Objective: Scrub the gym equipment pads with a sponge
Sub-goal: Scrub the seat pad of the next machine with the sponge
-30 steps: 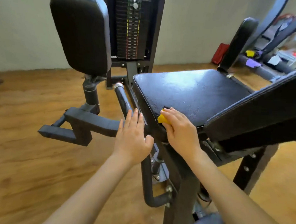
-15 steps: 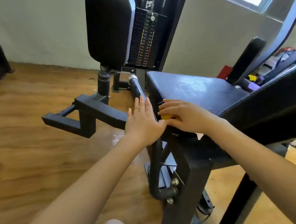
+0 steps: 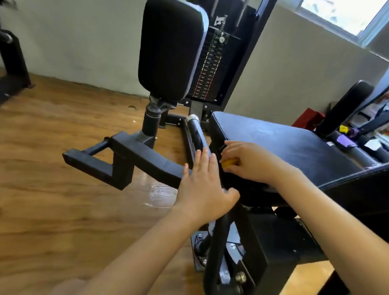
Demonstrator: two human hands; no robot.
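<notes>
Your sponge [image 3: 230,162] is the yellow sliver showing under the fingers of your right hand [image 3: 254,162], pressed against the left side edge of the seat pad [image 3: 288,144], just where the top turns down into the wall. That hand is curled over the sponge, thumb tucked under, so most of it is hidden. Your left hand [image 3: 206,185] lies just left of it, fingers straight and together, flat against the pad's side wall and holding nothing, with the thumb spread toward the near corner.

To scrub this edge well, keep the sponge flat to the vinyl rather than riding on one corner, and work along the seam in short overlapping strokes. Let the left hand brace the pad while you press. The seat top beyond your right hand looks glossy in patches, which I judge to be wet, so finish the wall and the near corner under your left thumb.

Ahead of your left hand stands the upright pad [image 3: 170,46] on its post, with the weight stack [image 3: 208,70] behind it; that pad likely comes afterwards.
</notes>
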